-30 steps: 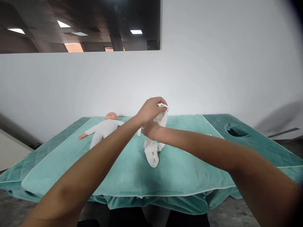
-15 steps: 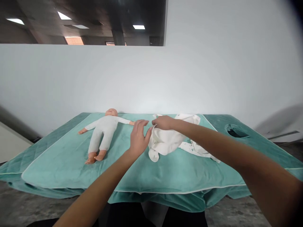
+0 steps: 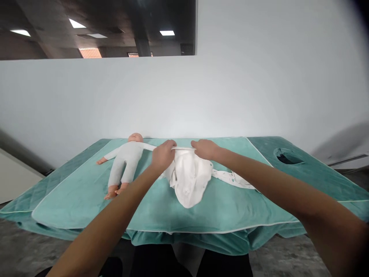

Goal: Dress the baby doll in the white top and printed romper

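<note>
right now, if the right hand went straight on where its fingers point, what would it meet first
Likely the left hand, along the edge of the white cloth, though depth is unclear.

No readable lettering anywhere — the small prints on the white cloth are too tiny to tell.

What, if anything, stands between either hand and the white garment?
Nothing visible: the left hand and right hand each hold the upper edge of the white garment directly. The doll lies to the left.
</note>
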`<state>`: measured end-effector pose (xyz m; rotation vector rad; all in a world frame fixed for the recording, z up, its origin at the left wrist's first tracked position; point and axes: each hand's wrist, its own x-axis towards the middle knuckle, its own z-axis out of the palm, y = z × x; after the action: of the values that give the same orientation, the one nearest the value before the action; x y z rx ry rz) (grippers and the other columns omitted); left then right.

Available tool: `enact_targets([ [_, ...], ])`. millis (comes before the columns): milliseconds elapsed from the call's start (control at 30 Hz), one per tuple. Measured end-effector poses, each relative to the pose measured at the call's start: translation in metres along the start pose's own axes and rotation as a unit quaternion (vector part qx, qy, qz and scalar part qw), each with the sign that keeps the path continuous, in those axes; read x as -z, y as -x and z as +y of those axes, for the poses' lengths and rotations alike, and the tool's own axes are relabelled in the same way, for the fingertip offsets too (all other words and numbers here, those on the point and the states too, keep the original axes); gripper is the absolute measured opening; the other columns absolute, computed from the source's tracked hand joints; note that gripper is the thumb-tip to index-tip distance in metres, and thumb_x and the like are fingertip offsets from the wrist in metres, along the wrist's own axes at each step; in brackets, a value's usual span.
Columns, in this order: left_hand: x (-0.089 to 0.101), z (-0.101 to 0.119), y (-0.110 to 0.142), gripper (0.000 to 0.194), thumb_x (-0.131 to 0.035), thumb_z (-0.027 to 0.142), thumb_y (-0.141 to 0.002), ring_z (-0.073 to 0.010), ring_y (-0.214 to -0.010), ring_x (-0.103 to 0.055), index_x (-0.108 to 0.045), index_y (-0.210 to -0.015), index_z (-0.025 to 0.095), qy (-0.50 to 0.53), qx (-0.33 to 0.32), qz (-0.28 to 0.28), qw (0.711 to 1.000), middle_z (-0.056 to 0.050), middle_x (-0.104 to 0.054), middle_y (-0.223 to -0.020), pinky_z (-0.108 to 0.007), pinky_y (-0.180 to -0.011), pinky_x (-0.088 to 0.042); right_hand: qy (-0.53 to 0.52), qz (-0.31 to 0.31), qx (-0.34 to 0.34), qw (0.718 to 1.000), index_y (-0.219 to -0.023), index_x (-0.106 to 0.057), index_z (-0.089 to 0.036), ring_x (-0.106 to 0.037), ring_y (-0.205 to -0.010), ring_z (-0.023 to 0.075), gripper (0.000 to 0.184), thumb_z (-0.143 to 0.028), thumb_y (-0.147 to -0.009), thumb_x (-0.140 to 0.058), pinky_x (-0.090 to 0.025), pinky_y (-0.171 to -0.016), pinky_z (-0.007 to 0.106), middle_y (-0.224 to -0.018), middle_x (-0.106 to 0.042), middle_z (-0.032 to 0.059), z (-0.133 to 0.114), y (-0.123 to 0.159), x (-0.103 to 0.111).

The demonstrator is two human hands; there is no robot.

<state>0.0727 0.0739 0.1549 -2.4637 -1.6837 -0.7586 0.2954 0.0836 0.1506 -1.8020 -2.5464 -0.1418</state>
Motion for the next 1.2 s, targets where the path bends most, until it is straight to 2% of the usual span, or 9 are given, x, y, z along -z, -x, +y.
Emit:
enact_targets([
  [100,0.002,-0.019,-0.001,0.033,-0.040,0.007,-0.083,-0.0286,-0.102,-0.064,-0.064,-0.100,0.022,-0.088,0.014,0.009,0.996,-0.008,-0.069,-0.111,-0.036,-0.070,-0.042,-0.024,0.028,-0.034,0.999,-0.113,-0.057,-0.019,-0.064,-0.086,0.0277,0.031,-0.012,-0.084,-0.047,-0.040,-0.063,0.033,-0.103,-0.068,0.0142,0.016,0.006,-0.015],
  [200,0.001,-0.036,-0.001,0.034,-0.041,0.007,-0.080,-0.0294,-0.101,-0.065,-0.064,-0.100,0.023,-0.077,0.046,-0.001,0.996,-0.007,-0.071,-0.104,-0.036,-0.072,-0.041,-0.113,0.071,-0.012,0.991,-0.102,-0.060,-0.020,-0.063,-0.094,0.0255,0.027,-0.009,-0.082,-0.045,-0.042,-0.070,0.031,-0.103,-0.069,0.0103,0.030,0.013,-0.029],
  [333,0.001,-0.058,0.000,0.024,-0.043,0.020,-0.085,-0.0282,-0.093,-0.065,-0.063,-0.097,0.025,0.023,0.112,-0.056,0.992,-0.006,-0.073,-0.096,-0.035,-0.073,-0.043,-0.276,0.010,0.012,0.961,-0.095,-0.062,-0.022,-0.062,-0.093,0.0226,0.019,-0.023,-0.088,-0.044,-0.045,-0.073,0.029,-0.104,-0.070,0.0050,0.050,0.019,-0.042],
  [500,-0.012,-0.098,-0.010,0.030,-0.046,0.044,-0.089,-0.0283,-0.097,-0.066,-0.065,-0.103,0.025,0.066,0.134,-0.108,0.983,-0.006,-0.073,-0.104,-0.033,-0.079,-0.045,-0.291,-0.018,-0.014,0.956,-0.087,-0.064,-0.020,-0.063,-0.092,0.0233,0.022,-0.038,-0.088,-0.050,-0.043,-0.075,0.029,-0.101,-0.070,0.0053,0.070,0.020,-0.039],
  [633,-0.044,-0.126,-0.023,0.052,-0.047,0.063,-0.086,-0.0316,-0.104,-0.066,-0.062,-0.118,0.025,0.019,0.154,-0.166,0.974,-0.011,-0.071,-0.117,-0.035,-0.081,-0.046,-0.281,-0.039,-0.055,0.957,-0.081,-0.061,-0.019,-0.063,-0.089,0.0232,0.030,-0.046,-0.090,-0.051,-0.041,-0.073,0.028,-0.097,-0.070,0.0058,0.075,0.009,-0.047],
  [833,-0.107,-0.132,-0.030,0.053,-0.046,0.059,-0.088,-0.0353,-0.107,-0.066,-0.059,-0.126,0.024,-0.036,0.193,-0.201,0.960,-0.016,-0.070,-0.118,-0.039,-0.082,-0.048,-0.217,-0.046,-0.185,0.957,-0.099,-0.060,-0.019,-0.063,-0.101,0.0267,0.034,-0.050,-0.096,-0.045,-0.041,-0.076,0.030,-0.112,-0.069,0.0115,0.067,-0.017,-0.114],
  [933,-0.133,-0.132,-0.042,0.048,-0.044,0.051,-0.091,-0.0353,-0.109,-0.065,-0.059,-0.124,0.020,-0.071,0.185,-0.190,0.962,-0.018,-0.069,-0.117,-0.040,-0.083,-0.049,-0.177,-0.015,-0.238,0.955,-0.103,-0.059,-0.020,-0.063,-0.102,0.0280,0.035,-0.050,-0.098,-0.041,-0.041,-0.075,0.032,-0.112,-0.068,0.0118,0.063,-0.031,-0.142],
  [1067,-0.161,-0.140,-0.070,0.041,-0.044,0.043,-0.092,-0.0347,-0.103,-0.066,-0.060,-0.120,0.017,-0.089,0.165,-0.156,0.970,-0.020,-0.069,-0.113,-0.040,-0.083,-0.047,-0.139,0.061,-0.260,0.954,-0.110,-0.057,-0.021,-0.062,-0.103,0.0263,0.027,-0.040,-0.099,-0.042,-0.041,-0.074,0.032,-0.120,-0.063,0.0116,0.063,-0.058,-0.164],
  [1200,-0.195,-0.156,-0.092,0.038,-0.045,0.039,-0.092,-0.0338,-0.099,-0.066,-0.058,-0.120,0.018,-0.099,0.153,-0.140,0.973,-0.020,-0.065,-0.115,-0.041,-0.082,-0.047,-0.117,0.052,-0.271,0.954,-0.114,-0.055,-0.020,-0.062,-0.100,0.0258,0.026,-0.036,-0.099,-0.041,-0.041,-0.072,0.032,-0.121,-0.060,0.0126,0.070,-0.088,-0.191],
])
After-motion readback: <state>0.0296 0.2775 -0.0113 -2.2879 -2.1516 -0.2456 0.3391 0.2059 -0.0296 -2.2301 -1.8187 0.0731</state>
